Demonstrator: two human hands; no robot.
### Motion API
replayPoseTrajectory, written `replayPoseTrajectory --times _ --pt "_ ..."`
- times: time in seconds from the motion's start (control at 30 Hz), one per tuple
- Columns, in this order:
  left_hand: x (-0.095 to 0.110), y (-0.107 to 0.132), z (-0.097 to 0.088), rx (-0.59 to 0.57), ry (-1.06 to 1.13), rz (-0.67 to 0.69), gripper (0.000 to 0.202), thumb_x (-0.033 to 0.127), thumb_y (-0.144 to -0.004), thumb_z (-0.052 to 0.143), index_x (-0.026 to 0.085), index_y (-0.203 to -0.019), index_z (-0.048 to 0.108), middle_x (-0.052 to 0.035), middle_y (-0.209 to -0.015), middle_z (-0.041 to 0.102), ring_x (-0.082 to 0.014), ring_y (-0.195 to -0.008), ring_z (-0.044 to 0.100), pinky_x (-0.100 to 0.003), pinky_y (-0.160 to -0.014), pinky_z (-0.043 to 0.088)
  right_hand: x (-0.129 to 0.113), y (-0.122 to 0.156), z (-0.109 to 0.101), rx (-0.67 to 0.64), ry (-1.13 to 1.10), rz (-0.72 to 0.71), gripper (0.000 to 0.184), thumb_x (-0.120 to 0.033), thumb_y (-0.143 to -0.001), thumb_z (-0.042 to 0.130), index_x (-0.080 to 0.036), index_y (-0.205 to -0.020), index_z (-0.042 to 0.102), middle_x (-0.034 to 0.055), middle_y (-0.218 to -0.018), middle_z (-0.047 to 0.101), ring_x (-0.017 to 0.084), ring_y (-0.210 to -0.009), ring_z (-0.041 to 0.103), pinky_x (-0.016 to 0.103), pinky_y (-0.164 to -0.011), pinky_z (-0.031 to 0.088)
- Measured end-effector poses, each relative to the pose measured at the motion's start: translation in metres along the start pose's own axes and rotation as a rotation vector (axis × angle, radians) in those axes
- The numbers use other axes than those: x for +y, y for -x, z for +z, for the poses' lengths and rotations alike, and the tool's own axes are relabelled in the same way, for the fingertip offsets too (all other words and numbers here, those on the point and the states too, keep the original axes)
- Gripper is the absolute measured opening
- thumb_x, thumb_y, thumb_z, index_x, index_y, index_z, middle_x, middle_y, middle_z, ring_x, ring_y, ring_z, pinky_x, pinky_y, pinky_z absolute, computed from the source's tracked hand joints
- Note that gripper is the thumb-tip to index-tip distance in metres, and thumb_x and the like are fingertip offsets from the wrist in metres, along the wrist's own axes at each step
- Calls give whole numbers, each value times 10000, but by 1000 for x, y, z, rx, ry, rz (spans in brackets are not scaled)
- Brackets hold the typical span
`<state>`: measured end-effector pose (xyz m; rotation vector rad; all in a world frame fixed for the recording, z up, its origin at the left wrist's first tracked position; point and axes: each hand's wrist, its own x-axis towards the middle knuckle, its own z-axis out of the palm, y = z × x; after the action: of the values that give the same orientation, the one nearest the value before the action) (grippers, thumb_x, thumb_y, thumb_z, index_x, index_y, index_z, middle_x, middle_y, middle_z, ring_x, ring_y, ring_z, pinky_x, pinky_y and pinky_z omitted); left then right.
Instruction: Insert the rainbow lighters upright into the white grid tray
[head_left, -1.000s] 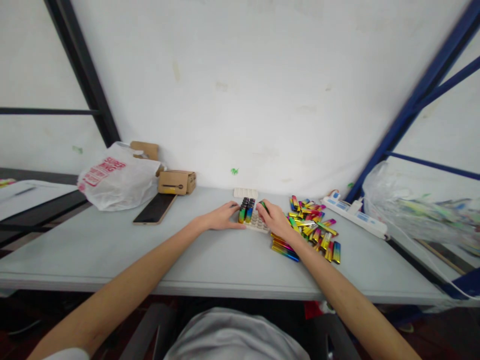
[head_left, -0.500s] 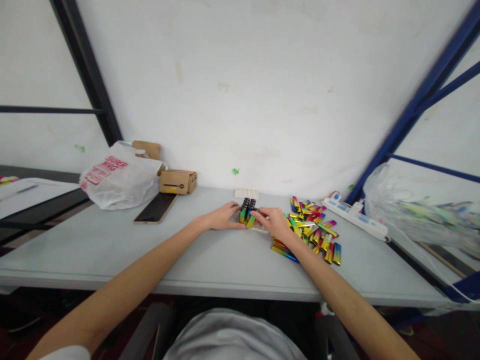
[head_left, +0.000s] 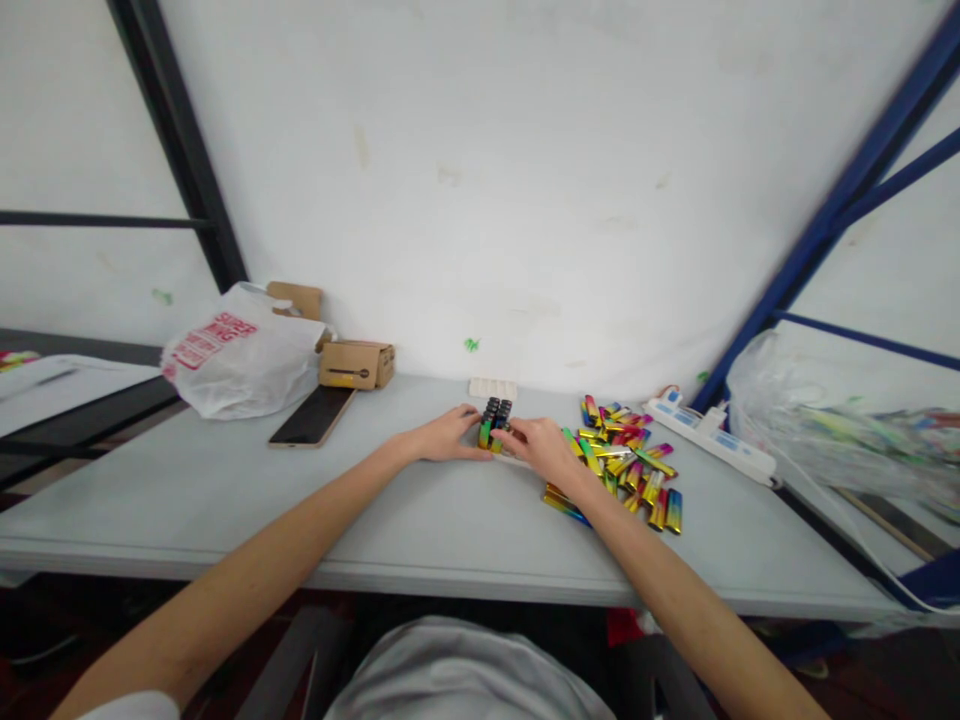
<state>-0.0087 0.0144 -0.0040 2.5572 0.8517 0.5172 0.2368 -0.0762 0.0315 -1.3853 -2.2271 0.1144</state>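
Upright lighters (head_left: 486,432) with black tops and shiny green, blue and gold bodies stand in a tight group at the middle of the table. My left hand (head_left: 448,436) grips the group from its left side, fingers curled behind and thumb along the front. My right hand (head_left: 538,444) is closed at the group's front right corner, pinching one lighter (head_left: 496,446), mostly hidden by the fingers. Under my right hand a pale tray (head_left: 513,460) shows its edge. Loose shiny gradient-coloured lighter cases (head_left: 630,452) lie heaped just right of my right hand.
Against the wall is another pale slotted tray (head_left: 493,387). To the left are a phone (head_left: 312,416), a small cardboard box (head_left: 357,364) and a white plastic bag (head_left: 240,352). A power strip (head_left: 712,436) lies at the right, before a blue frame (head_left: 817,220).
The lighter in my right hand was tilted at the front of the group; it now stands closer to upright against it. My right hand shifted slightly. My left hand has stayed put.
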Motion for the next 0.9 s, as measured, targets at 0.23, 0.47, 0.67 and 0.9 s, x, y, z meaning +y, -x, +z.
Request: replayPoseTrajectory --times 0.23,0.47,0.67,0.9 --pt "2 1 -2 8 -21 16 836 784 -899 754 185 -1470 637 -176 -1490 638 -394 -1394 602 -484 -1257 445 16 -1 0 29 79 27 582 -556 -1161 488 -229 -749 737 77 -736 763 209 -696 669 299 -679 360" --pt "-1 0 -1 10 -31 7 872 832 -884 738 173 -1447 646 -178 -1502 636 -396 -1406 599 -486 -1271 439 83 -2 -28 171 339 288 327 -284 -1135 505 -123 -1298 738 208 -1304 763 308 -1230 691 352 -1074 450" --pt "-1 0 -1 -12 -54 -3 910 853 -900 707 150 -1471 617 -200 -1528 598 -396 -1408 598 -484 -1284 425 119 7 -32 -16 486 534 446 -307 -1144 475 -90 -1498 638 275 -1530 645 384 -1399 625 473 -1153 445" --pt "-4 -1 0 -3 -70 3 938 893 -887 687 175 -1486 616 -178 -1525 612 -385 -1413 599 -447 -1280 433 105 -3 -35 -97 458 514 322 -214 -1117 497 -159 -1299 757 196 -1348 773 289 -1260 726 379 -1053 484"
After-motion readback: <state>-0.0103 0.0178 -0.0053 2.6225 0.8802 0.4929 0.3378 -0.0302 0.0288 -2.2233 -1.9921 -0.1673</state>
